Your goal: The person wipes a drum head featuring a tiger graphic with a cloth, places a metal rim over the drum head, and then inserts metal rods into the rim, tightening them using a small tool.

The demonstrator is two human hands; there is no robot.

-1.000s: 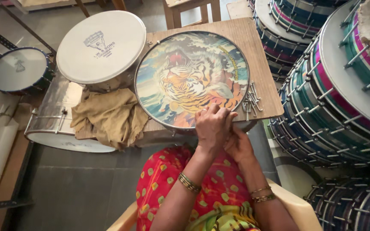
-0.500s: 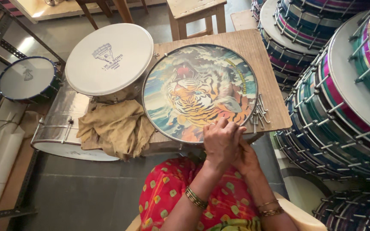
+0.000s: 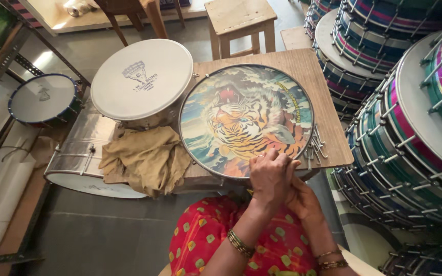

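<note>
Left hand (image 3: 269, 174) curled over the near rim of tiger-painted drumhead (image 3: 245, 119), fingers bent together; resting partly over right hand (image 3: 303, 200), grip there impossible to tell. Flat on wooden table (image 3: 328, 117), centre of scene. Far left, plain white drum (image 3: 141, 79). Near left, crumpled tan cloth (image 3: 147, 158). Right of the rim, small metal hooks (image 3: 315, 147).

Two hands (image 3: 277, 179), one tiger drumhead (image 3: 245, 118)
</note>
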